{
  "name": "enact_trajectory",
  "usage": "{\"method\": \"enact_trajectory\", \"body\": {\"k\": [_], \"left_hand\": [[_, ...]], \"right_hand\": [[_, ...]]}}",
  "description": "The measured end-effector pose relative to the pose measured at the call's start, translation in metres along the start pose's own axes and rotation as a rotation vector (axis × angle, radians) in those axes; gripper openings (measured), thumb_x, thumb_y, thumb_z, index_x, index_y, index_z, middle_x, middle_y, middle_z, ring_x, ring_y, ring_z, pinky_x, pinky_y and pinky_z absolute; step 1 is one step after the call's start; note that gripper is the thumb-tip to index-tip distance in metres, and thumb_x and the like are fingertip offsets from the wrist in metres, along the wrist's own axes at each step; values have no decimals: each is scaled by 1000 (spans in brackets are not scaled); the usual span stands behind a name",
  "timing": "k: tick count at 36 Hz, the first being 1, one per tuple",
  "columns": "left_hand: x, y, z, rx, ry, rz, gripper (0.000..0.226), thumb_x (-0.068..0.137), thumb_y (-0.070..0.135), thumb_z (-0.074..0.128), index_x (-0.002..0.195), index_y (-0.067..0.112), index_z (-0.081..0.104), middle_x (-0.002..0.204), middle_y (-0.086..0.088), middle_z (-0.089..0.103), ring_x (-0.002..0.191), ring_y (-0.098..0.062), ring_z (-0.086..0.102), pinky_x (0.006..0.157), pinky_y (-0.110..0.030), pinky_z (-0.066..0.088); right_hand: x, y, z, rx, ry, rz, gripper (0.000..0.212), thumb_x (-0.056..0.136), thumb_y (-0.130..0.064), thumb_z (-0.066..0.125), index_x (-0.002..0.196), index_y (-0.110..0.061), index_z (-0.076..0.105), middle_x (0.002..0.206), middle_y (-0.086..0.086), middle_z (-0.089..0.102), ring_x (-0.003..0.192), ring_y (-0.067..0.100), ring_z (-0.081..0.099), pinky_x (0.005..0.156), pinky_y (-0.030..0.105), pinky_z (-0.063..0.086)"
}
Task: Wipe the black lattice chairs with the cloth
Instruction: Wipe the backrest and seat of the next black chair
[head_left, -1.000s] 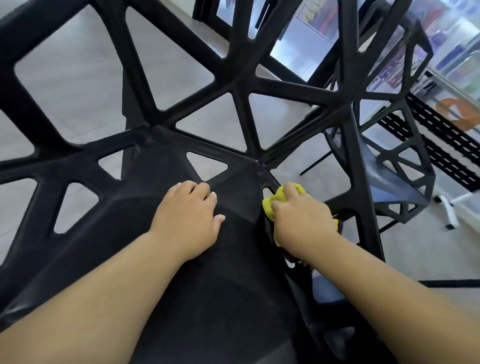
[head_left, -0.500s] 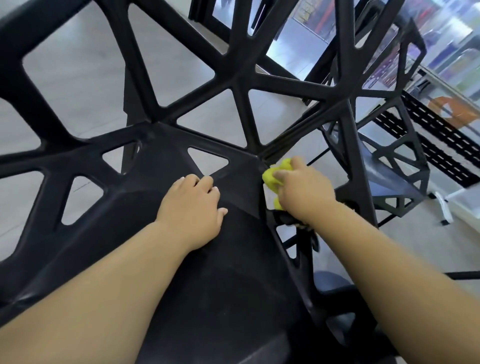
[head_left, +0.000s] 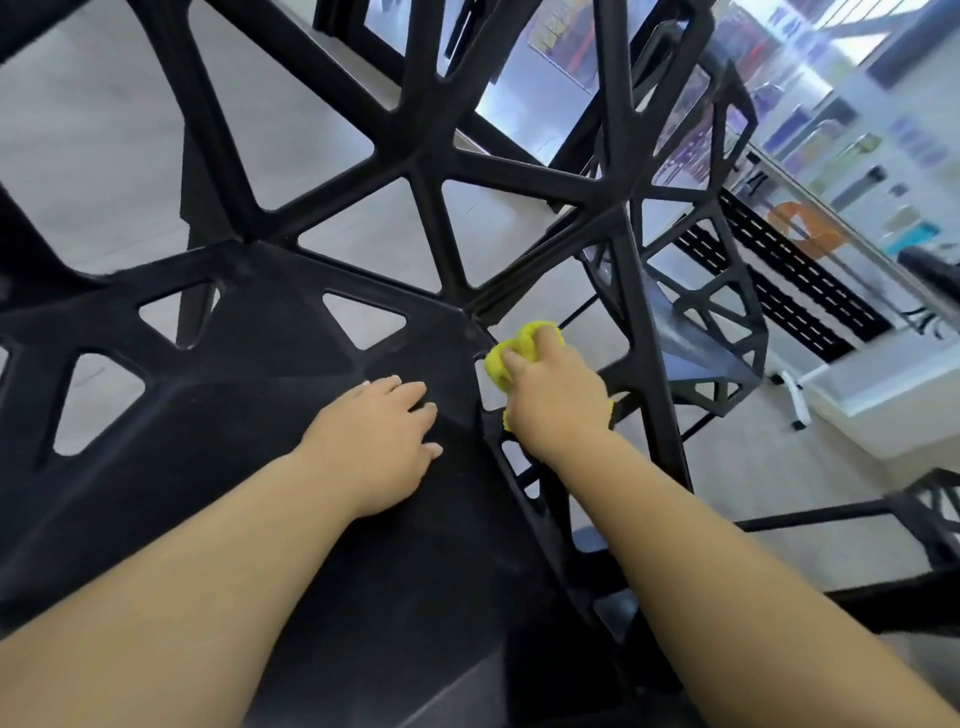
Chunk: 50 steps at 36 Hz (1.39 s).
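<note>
A black lattice chair (head_left: 249, 395) fills most of the view, its seat below me and its open triangular backrest rising ahead. My left hand (head_left: 371, 441) rests flat on the seat, fingers straight and pointing toward the back. My right hand (head_left: 556, 402) grips a bunched yellow cloth (head_left: 519, 348) and presses it against the right rear corner of the seat, where the backrest struts meet. Most of the cloth is hidden under my fingers.
A second black lattice chair (head_left: 711, 317) stands just to the right, behind the first. Pale tiled floor (head_left: 88, 135) shows through the lattice. A black perforated rack (head_left: 789, 280) and a glass shopfront lie at the far right. Another black frame (head_left: 930, 519) sits at the right edge.
My right hand has slid the cloth away from me along the seat's right edge toward the backrest corner. My left hand has stayed on the seat.
</note>
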<state>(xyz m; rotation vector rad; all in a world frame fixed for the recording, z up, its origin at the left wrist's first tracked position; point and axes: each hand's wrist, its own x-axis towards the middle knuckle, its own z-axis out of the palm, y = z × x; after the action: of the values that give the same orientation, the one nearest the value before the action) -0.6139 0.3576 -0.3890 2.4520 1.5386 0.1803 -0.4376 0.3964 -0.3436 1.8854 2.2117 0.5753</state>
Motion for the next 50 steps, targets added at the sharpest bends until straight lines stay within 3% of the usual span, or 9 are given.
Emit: {"method": "enact_trajectory", "body": {"k": [4, 9, 15, 22, 28, 32, 37, 45, 50], "left_hand": [[-2, 1, -1, -13, -25, -34, 52, 99, 47, 26, 145, 22, 29, 155, 5, 16, 143, -15, 15, 116, -33, 14], [0, 10, -1, 4, -67, -77, 52, 99, 47, 27, 142, 18, 33, 153, 1, 21, 141, -19, 19, 114, -38, 17], [5, 23, -4, 15, -83, -143, 51, 97, 50, 29, 134, 17, 41, 147, -1, 30, 134, -22, 28, 111, -42, 23], [4, 23, -2, 42, -39, -147, 55, 96, 55, 24, 134, 18, 40, 149, -1, 28, 137, -22, 27, 111, -43, 24], [3, 20, -1, 31, -8, -138, 56, 94, 58, 24, 133, 21, 41, 146, 3, 32, 136, -19, 29, 111, -41, 24], [4, 17, -1, 26, 2, -133, 56, 93, 60, 25, 130, 22, 44, 142, 5, 37, 132, -17, 34, 109, -38, 27], [4, 17, 0, 27, 0, -138, 58, 93, 61, 26, 132, 22, 43, 144, 5, 35, 138, -19, 29, 110, -40, 25], [6, 17, 0, 37, -3, -124, 56, 93, 59, 27, 128, 19, 45, 138, 4, 39, 129, -19, 37, 107, -41, 30], [6, 19, 1, 49, -9, -121, 56, 94, 56, 26, 129, 17, 44, 140, 1, 38, 130, -22, 35, 107, -44, 29]], "right_hand": [[-15, 10, 0, -15, -28, -92, 27, 82, -15, 56, 108, -17, 58, 121, 8, 39, 92, 30, 48, 50, 27, 22], [-48, 36, -19, -214, -11, -186, 41, 33, -13, 80, 71, -21, 68, 88, 9, 53, 56, 27, 52, 46, 22, 19], [-53, 78, -42, -290, 157, -124, 49, 50, -12, 81, 98, -9, 71, 96, 19, 57, 62, 34, 55, 43, 31, 35], [16, 91, -44, -189, 234, -97, 46, 55, -10, 76, 100, -9, 68, 97, 24, 58, 63, 36, 55, 43, 33, 39], [100, 89, -61, -186, 252, 16, 43, 88, -22, 60, 129, -17, 49, 134, 18, 36, 104, 39, 46, 71, 42, 41], [110, 91, -62, -80, 276, 56, 35, 93, -20, 49, 128, -18, 51, 136, 14, 34, 106, 37, 44, 79, 44, 45], [59, 91, -58, -55, 271, -22, 31, 92, -25, 53, 121, -14, 61, 138, 11, 37, 106, 36, 48, 70, 33, 32], [-93, 94, -24, 132, 194, -41, 41, 66, -10, 81, 105, -14, 70, 116, 20, 57, 74, 41, 59, 53, 46, 54], [-160, 87, -9, 306, 298, 221, 31, 83, -31, 61, 109, -16, 70, 117, 10, 53, 91, 37, 61, 74, 33, 47]]}}
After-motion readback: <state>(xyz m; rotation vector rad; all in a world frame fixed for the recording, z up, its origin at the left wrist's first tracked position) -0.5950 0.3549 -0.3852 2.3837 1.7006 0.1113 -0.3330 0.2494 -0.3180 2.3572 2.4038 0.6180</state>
